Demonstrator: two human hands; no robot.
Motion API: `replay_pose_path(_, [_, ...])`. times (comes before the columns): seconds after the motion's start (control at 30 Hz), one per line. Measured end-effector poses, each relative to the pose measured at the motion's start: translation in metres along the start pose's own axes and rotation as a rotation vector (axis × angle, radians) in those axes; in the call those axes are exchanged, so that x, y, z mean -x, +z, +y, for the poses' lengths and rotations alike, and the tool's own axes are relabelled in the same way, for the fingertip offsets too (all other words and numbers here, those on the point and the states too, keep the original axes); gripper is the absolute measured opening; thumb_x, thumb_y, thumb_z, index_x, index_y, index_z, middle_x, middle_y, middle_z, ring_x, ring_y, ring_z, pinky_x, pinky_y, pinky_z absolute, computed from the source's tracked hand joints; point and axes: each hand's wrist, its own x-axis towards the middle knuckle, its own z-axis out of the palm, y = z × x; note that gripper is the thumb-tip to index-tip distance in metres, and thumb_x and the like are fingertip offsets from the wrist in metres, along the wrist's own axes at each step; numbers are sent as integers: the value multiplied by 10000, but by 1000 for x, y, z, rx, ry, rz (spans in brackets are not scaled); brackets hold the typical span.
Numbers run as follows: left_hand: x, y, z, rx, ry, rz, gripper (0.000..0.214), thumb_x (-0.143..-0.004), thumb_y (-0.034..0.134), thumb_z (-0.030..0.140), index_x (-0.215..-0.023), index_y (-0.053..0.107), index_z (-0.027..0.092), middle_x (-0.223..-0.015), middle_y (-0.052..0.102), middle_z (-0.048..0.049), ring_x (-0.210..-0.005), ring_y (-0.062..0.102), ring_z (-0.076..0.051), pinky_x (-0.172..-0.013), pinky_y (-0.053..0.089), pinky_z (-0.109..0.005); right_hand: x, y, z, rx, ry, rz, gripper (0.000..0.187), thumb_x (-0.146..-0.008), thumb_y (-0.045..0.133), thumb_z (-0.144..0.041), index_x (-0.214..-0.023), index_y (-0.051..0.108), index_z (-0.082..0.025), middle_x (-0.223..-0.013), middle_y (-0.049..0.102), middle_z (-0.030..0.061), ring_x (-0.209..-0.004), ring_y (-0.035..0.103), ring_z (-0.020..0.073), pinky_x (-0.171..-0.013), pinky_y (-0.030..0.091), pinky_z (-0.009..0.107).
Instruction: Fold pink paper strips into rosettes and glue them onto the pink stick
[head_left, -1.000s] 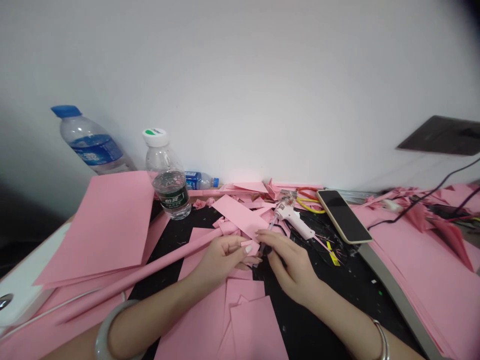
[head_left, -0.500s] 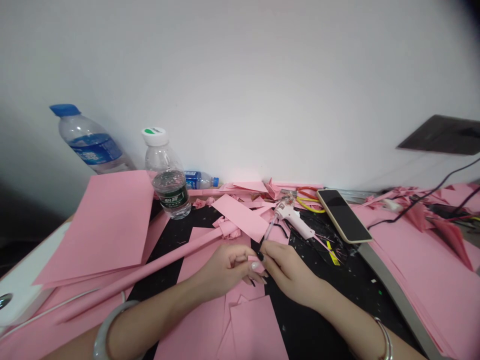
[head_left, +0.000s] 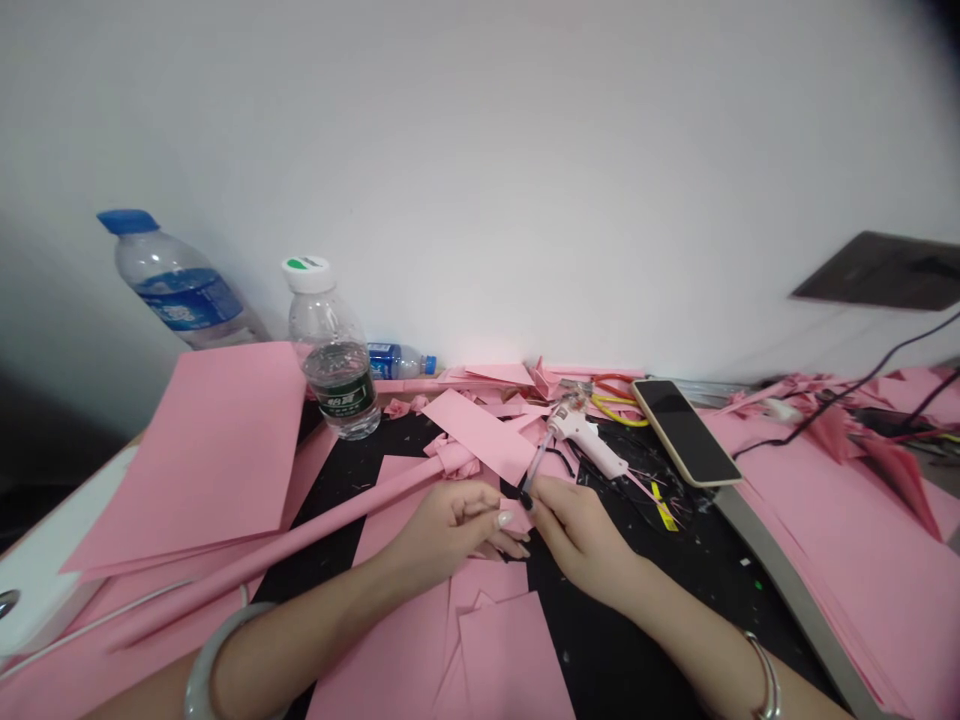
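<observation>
Between my two hands is a small folded piece of pink paper (head_left: 514, 516). My left hand (head_left: 450, 535) pinches it from the left with thumb and fingers. My right hand (head_left: 577, 530) is closed at its right edge, thumb and forefinger pressed together on the paper; part of the piece is hidden by the fingers. Below my hands lie pink paper sheets (head_left: 510, 655) on the black table surface. Just beyond them rests a pink paper strip (head_left: 478, 432), and a white glue gun (head_left: 589, 440) lies to its right.
A long pink paper tube (head_left: 322, 525) runs diagonally at left, near a stack of pink sheets (head_left: 202, 450). A water bottle (head_left: 337, 370) stands behind. At right are a phone (head_left: 686, 432), scissors with yellow and red handles (head_left: 621, 408), more pink sheets (head_left: 862, 560) and a black cable (head_left: 847, 390).
My hands have shifted slightly, and more of the small folded paper shows between the fingertips. The right thumb has moved a little. Everything on the table stays in place.
</observation>
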Motion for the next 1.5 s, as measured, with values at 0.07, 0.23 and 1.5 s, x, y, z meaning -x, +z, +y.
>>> replay_pose_path(0.07, [1, 0, 1, -20, -5, 17, 190, -812, 587, 323, -800, 597, 133, -805, 729, -77, -740, 709, -187, -662, 540, -276, -1, -1, 0, -15, 23, -5, 280, -926, 352, -159, -657, 298, -214, -596, 377, -43, -533, 386, 115, -516, 291, 222])
replay_pose_path(0.23, [1, -1, 0, -73, 43, 25, 208, -825, 573, 340, -836, 620, 137, -777, 717, -62, -766, 712, -199, -636, 532, -258, -2, -5, -2, -53, 74, -45, 179, -911, 389, -139, -746, 423, -199, -639, 454, -35, -566, 426, 112, -542, 326, 211])
replay_pose_path(1.5, [0, -5, -11, -391, 458, 323, 313, -834, 530, 161, -1108, 682, 150, -1015, 733, -65, -885, 691, -204, -802, 565, -303, 6, 8, -6, -143, 146, 35, 124, -897, 424, -173, -873, 544, -196, -591, 613, -22, -504, 612, 120, -492, 427, 191])
